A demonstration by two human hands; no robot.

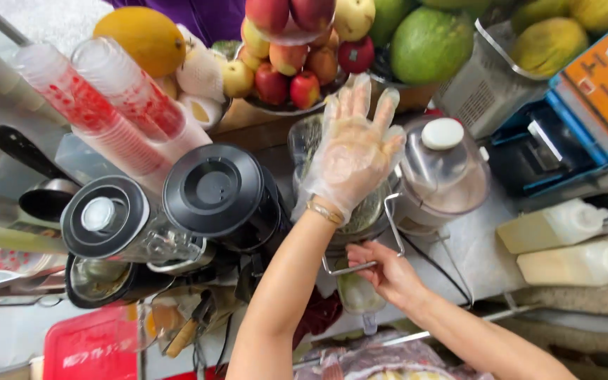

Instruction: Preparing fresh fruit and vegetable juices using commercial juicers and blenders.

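Observation:
My left hand wears a thin clear plastic glove and is held flat, fingers spread, over the clear lid of a juicer. It holds nothing; a gold bracelet sits at the wrist. My bare right hand is below it, fingers closed on the juicer's metal wire latch at the front of the machine. Beside the juicer on the right stands its clear round pulp container with a white cap.
Two black-lidded blender jugs stand left of the juicer, with stacks of plastic cups behind. Apples and large green fruit fill the back. An orange-and-blue machine, pale squeeze bottles and a red tray surround.

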